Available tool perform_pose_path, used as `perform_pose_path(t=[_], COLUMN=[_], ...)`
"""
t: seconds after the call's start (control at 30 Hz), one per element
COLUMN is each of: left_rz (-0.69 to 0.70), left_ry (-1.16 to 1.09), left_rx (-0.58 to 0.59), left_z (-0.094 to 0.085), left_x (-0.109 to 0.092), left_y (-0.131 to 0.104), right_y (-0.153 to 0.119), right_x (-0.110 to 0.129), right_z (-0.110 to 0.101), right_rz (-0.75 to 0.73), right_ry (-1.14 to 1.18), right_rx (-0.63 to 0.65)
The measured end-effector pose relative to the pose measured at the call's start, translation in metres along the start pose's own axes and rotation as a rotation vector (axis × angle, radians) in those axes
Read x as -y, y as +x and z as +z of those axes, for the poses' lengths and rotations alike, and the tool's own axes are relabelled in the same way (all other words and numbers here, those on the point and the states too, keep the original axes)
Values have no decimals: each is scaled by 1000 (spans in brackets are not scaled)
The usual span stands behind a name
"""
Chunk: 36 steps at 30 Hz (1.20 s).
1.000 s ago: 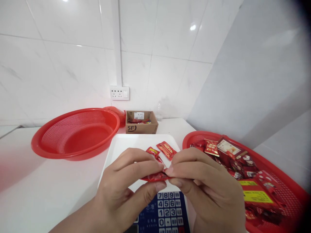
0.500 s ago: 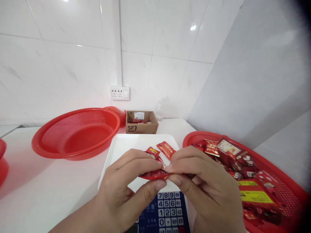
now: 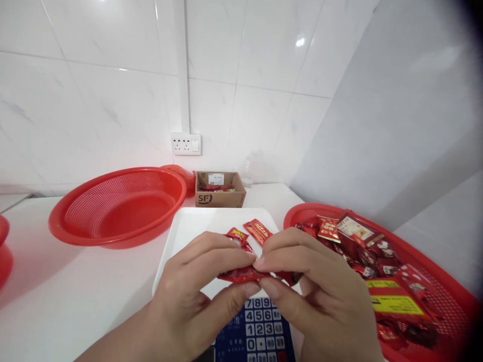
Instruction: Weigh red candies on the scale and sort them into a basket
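Note:
My left hand [image 3: 204, 289] and my right hand [image 3: 313, 286] meet above a digital scale [image 3: 188, 226], thumbs and fingertips pinching a small red snack packet [image 3: 241, 274] from both sides. Much of the packet is hidden by my fingers, and I cannot tell whether it is torn. Behind the fingertips, small red packets lie on the white pan, among them an orange-red packet [image 3: 258, 231] and one with yellow lettering [image 3: 237, 235]. Below my hands shows the scale's blue keypad [image 3: 260, 329], partly covered.
A red mesh basket [image 3: 456, 296] at right holds many wrapped snacks. On the left stands a wide red basket [image 3: 116, 201]. A cardboard box [image 3: 220, 200] with packets sits at the back, a clear plastic bottle [image 3: 248, 173] beside it, under a wall socket [image 3: 186, 144].
My fingertips have shifted slightly on the packet, the right thumb lower and closer to the left thumb. More red wrapper shows below my right fingers.

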State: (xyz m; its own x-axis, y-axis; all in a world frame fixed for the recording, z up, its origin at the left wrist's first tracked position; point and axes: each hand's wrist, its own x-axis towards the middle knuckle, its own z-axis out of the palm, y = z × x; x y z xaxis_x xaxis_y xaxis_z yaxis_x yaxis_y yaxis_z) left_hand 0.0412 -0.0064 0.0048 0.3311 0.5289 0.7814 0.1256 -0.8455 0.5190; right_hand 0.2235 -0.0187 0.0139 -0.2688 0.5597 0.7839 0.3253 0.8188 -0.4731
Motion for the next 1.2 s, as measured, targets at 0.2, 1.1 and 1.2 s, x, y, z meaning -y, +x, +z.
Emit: perform_pose_path(t=[0.2,1.1,1.2], left_rz=[20,-195,-212], left_ry=[27,-233,-249], left_rx=[1,-109,-132], left_z=[-1,-2,-2], left_x=[-1,2,2], left_y=[2,-3,-1], right_y=[0,-3,-3], right_x=[2,-4,-5], right_z=[2,1,1], right_rz=[4,115,130], right_ry=[1,105,108], right_rx=[-19,-81,-57])
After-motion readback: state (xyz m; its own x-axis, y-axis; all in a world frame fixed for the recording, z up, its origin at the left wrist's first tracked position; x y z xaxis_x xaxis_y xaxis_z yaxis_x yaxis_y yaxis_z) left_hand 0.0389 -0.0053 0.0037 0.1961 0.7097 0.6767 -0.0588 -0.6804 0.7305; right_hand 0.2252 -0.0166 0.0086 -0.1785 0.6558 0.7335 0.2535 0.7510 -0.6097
